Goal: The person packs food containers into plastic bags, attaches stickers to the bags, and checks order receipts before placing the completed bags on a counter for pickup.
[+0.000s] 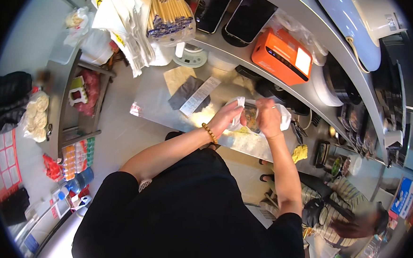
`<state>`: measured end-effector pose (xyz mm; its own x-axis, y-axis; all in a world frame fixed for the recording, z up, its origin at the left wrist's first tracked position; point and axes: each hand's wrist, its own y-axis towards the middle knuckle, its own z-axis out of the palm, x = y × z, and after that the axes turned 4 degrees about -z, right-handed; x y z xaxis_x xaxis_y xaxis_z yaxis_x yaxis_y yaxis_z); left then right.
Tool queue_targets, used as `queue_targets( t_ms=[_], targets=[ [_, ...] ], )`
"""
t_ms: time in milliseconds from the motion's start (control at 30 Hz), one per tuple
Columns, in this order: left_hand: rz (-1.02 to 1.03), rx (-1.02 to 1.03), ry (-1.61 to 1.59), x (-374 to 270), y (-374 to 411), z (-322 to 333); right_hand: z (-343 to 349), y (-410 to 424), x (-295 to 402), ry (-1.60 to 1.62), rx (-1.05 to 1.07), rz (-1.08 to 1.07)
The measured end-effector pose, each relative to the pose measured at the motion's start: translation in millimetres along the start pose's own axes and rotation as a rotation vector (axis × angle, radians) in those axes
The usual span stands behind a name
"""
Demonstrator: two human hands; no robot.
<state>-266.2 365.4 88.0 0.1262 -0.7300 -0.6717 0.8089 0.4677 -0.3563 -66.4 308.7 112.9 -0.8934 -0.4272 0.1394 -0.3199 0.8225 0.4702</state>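
Observation:
A white plastic bag [285, 118] sits around a food container [252, 119] with a see-through top, on the metal counter [151, 100]. My left hand [225, 117], with a beaded bracelet at the wrist, grips the bag's left side. At the right, my right hand [268, 117] is closed on the bag's other side; its fingers are slightly blurred. Just left of the bag, a long printed paper slip [199, 96] lies over a dark grey cloth [182, 95]. Beneath that cloth shows a tan sheet [177, 78].
Above the counter, a shelf holds an orange printer [280, 57], two phones [251, 18] and bundled wrapped chopsticks [169, 11]. White bags [119, 17] hang at its left. A yellow cloth [300, 153] lies right of my right arm. Another person [332, 211] is at the lower right.

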Motion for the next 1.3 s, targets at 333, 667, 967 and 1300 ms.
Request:
queue_targets(
  t_ms=[333, 667, 967, 1300],
  targets=[
    [0.333, -0.798, 0.903, 8.9, 40.6, -103.0, -25.7, -41.1, 45.1, 0.269, -0.300, 0.551],
    [0.328, -1.023, 1.099, 17.5, 101.9, -146.5, -51.1, -155.4, 77.5, 0.606, -0.046, 0.903],
    [0.368, -0.539, 0.710, 56.7, -86.9, 83.6, -31.1, -100.8, 75.2, 1.246, -0.275, 0.622],
    [0.500, -0.084, 1.792, 19.4, 45.9, 92.4, 46.5, -144.7, 44.2, 0.742, -0.433, 0.711]
  ],
)
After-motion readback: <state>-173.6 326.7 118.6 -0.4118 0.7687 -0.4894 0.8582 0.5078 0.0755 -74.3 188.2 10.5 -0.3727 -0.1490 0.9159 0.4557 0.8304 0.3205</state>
